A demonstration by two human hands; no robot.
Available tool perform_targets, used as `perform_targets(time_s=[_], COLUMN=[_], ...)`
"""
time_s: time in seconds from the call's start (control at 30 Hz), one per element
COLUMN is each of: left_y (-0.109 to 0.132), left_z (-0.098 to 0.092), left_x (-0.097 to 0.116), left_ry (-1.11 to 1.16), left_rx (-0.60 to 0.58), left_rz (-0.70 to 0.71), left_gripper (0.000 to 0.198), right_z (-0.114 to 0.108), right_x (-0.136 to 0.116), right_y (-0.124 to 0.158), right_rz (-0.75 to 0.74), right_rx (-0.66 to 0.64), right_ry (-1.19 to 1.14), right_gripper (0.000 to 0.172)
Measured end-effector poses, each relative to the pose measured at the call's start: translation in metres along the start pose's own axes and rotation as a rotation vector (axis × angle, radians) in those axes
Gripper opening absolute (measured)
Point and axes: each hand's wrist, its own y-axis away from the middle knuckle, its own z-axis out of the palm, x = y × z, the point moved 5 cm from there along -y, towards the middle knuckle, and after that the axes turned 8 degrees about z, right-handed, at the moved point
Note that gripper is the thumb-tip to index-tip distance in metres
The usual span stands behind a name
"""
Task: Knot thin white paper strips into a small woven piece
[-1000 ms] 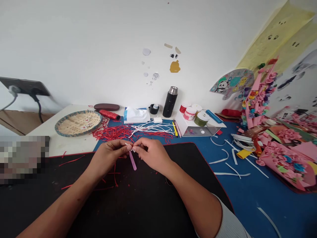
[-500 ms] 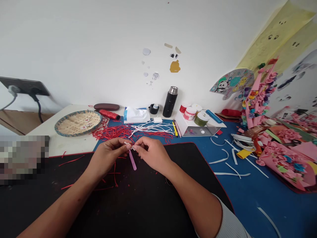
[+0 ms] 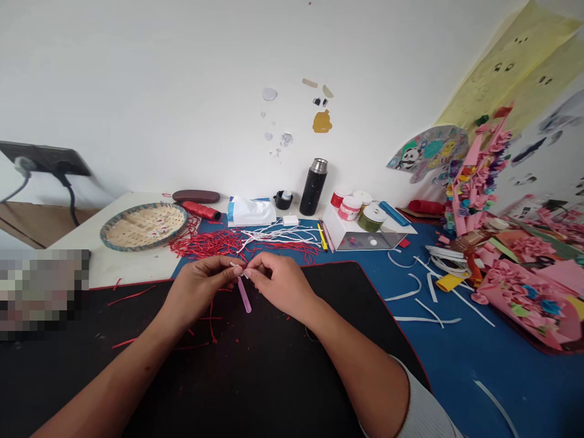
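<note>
My left hand (image 3: 201,286) and my right hand (image 3: 276,281) meet fingertip to fingertip above the black mat (image 3: 255,377). Both are pinched on the top end of a thin pink stick (image 3: 244,295) that hangs down between them, with a small white scrap at the pinch. Loose red strips (image 3: 207,243) and white strips (image 3: 278,234) lie just beyond my hands on the blue table cover (image 3: 456,347).
A woven basket (image 3: 143,226) sits at the back left beside a red spool (image 3: 201,211) and a tissue pack (image 3: 250,212). A black flask (image 3: 314,187), paint jars (image 3: 351,208) and a white box stand behind. Pink paper flowers (image 3: 520,292) crowd the right side. White paper strips (image 3: 424,298) lie scattered.
</note>
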Motion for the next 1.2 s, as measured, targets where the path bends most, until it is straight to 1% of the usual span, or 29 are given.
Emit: perform_targets(time_s=[0.37,0.67,0.83,0.97,1.13,1.2], left_y=[0.000,0.001,0.000,-0.002,-0.001,-0.001], left_z=[0.000,0.001,0.001,0.000,0.000,0.001], left_x=[-0.008,-0.007,-0.010,-0.013,-0.008,-0.006], left_ry=[-0.078,-0.112,-0.107,-0.020,0.032,0.038], left_rx=[-0.013,-0.054,-0.051,-0.068,-0.080,-0.095], left_rz=[0.009,0.045,0.010,-0.009,0.026,0.044], left_gripper=[0.042,0.034,0.037,0.043,0.050,0.050], right_z=[0.000,0.002,0.000,0.001,0.003,0.003], right_x=[-0.001,0.000,-0.001,0.004,0.010,0.012], right_y=[0.000,0.000,0.000,-0.002,-0.004,-0.004], right_rz=[-0.046,-0.086,-0.045,0.016,0.048,0.049], right_rx=[-0.021,-0.033,-0.033,-0.033,-0.033,-0.036], right_ry=[0.067,0.086,0.041,-0.038,-0.116,-0.133], right_gripper=[0.009,0.009,0.011,0.014,0.013,0.013])
